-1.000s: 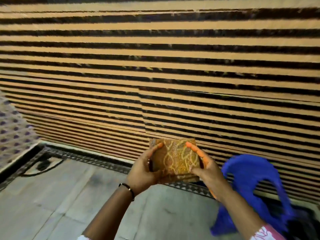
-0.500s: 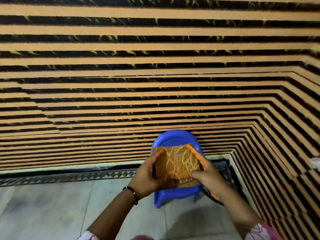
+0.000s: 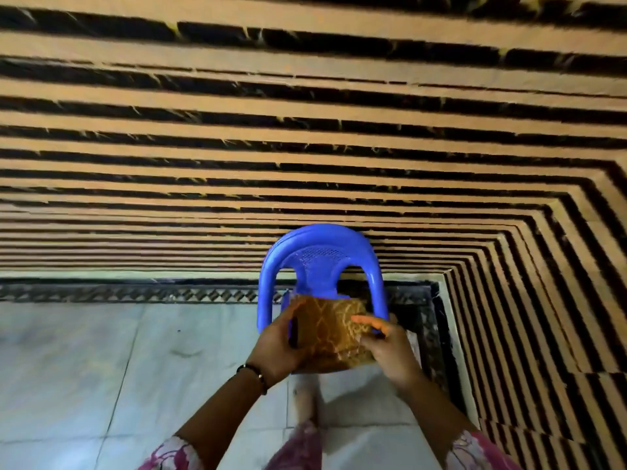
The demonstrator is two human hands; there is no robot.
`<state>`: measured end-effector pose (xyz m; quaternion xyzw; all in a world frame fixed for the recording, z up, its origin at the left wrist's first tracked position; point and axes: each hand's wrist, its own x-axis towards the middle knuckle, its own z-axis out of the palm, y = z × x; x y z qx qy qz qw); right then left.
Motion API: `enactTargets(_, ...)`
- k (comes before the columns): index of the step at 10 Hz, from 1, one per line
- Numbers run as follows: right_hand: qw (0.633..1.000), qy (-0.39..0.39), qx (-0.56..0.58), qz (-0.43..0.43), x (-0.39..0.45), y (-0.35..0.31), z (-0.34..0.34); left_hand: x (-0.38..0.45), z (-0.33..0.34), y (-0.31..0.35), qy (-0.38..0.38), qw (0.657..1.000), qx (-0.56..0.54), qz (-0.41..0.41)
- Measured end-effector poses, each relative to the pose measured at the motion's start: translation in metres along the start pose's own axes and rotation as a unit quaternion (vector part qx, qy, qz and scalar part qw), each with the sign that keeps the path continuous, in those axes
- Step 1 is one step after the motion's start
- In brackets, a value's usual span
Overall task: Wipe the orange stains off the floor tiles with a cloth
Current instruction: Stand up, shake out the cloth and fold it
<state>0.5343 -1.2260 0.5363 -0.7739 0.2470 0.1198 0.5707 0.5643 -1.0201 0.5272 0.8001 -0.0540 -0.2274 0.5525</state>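
Just one cloth (image 3: 330,334), two hands.

we see a blue plastic chair (image 3: 322,266) against a wall (image 3: 305,137) striped tan and black. the cloth (image 3: 330,330) is brown with a golden yellow pattern; the floor tiles (image 3: 101,368) are pale grey.

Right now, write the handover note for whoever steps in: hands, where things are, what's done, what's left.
Left hand: grips the left edge of the folded cloth, held in the air at about chest height.
Right hand: pinches the cloth's right edge; its fingers are stained orange.
Blue plastic chair stands straight ahead in the corner against the striped wall.
Floor tiles lie below; no orange stain is clearly visible on them in this blurred view.
Done: cloth folded and in both hands.
Left: find the stains, bring the cloth down to the tiles, wipe. No wiping is under way.
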Motion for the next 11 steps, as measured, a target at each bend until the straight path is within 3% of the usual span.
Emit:
enactTargets(1,0.999,-0.015,-0.014,0.046,0.047,0.028,0.007,0.035,0.015,-0.029,0.059,0.995,0.0,-0.076)
enactTargets(2,0.996,-0.024,-0.031,0.078,0.084,0.064,0.018,0.066,0.032,-0.068,0.071,0.987,0.016,-0.143)
enactTargets(5,0.981,-0.09,-0.089,0.15,0.194,0.181,0.059,0.144,0.081,-0.182,0.057,0.947,-0.076,-0.308)
enactTargets(7,0.968,-0.115,-0.155,0.164,0.258,0.254,0.094,0.185,0.117,-0.269,0.007,0.964,-0.037,-0.263)
enactTargets(8,0.96,-0.128,-0.167,0.184,0.27,0.273,0.102,0.202,0.136,-0.292,-0.014,0.96,0.004,-0.28)
enactTargets(10,0.927,-0.203,-0.265,0.172,0.27,0.281,0.087,0.193,0.142,-0.295,-0.1,0.934,0.112,-0.324)
enactTargets(11,0.919,-0.211,-0.289,0.164,0.257,0.256,0.067,0.182,0.132,-0.267,-0.08,0.926,0.121,-0.348)
